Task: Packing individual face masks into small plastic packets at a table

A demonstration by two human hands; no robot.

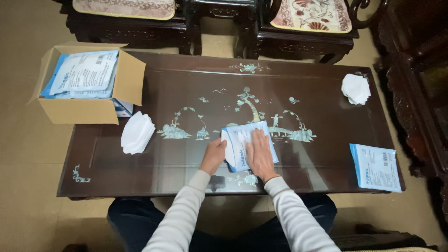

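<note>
At nine o'clock, box (88,88) of sealed packs overhangs the table (326,116) edge, within reach. Mask stack (137,133) beside it. Centre, six o'clock: left hand (213,156), fingers curled, grips the pouch (247,145) edge; right hand (259,155) presses flat, fingers together, pinning it. Two o'clock: second stack (356,88). Four o'clock: spare pack (375,167).
</note>
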